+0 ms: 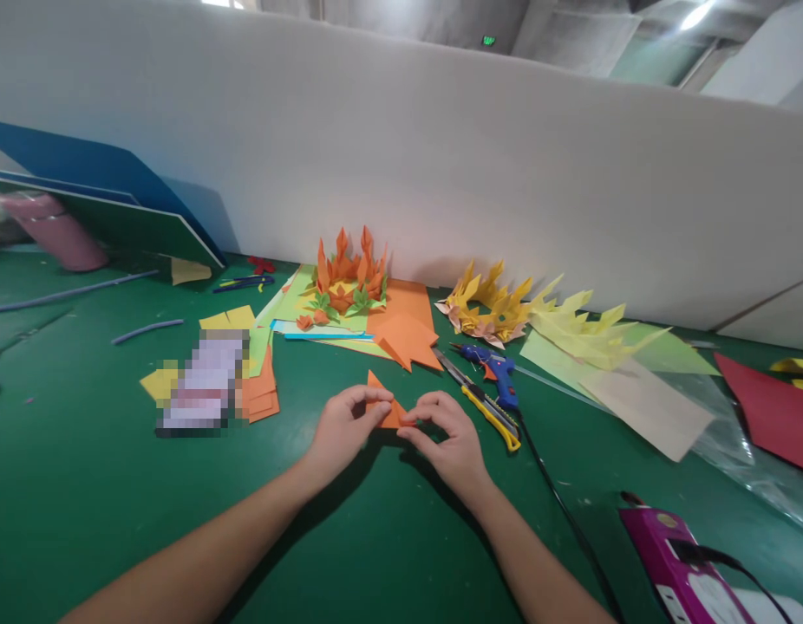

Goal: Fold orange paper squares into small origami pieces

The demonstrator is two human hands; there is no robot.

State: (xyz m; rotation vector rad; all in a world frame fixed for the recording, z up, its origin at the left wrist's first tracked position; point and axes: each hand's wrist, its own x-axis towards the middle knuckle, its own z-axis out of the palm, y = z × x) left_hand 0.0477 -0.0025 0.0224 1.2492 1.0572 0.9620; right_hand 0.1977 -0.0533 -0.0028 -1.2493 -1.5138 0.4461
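Between my two hands is a small piece of orange folded paper, with a pointed corner sticking up. My left hand pinches its left side between thumb and fingers. At its lower right edge, my right hand pinches a corner. Just beyond lies a larger orange folded paper shape. Right of my right hand are a yellow utility knife and a blue glue gun with a black cord. An orange paper crown with green leaves stands behind, near the white partition.
A yellow paper crown and a pale yellow spiky strip stand at the back right. A phone lies over paper squares at left. A magenta power strip sits at front right. Boards and a pink bottle are far left.
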